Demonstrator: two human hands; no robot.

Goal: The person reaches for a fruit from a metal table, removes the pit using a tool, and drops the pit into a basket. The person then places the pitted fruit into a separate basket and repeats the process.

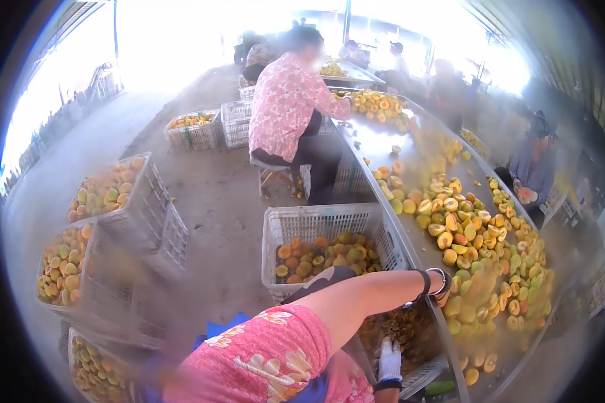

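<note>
My left arm, in a pink floral sleeve with a dark band and bracelet at the wrist, reaches across to the metal table. My left hand [442, 296] is at the table's near edge beside the heap of halved yellow stone fruit [480, 235], apricots or small peaches. Its fingers are mostly hidden behind the wrist. Lower down, my right hand [390, 361] wears a white glove, fingers stretched out over brown fruit stones [400, 329] in a crate below the table edge. Nothing shows in its grasp. Blurry smears cover parts of the view.
A white crate of fruit [271, 252] stands beyond my left arm. Stacked crates of fruit [158, 211] line the left side. A co-worker in a pink patterned top [282, 101] sits farther along the metal table [376, 144]. Other people are across it. Something green [440, 387] lies near the bottom.
</note>
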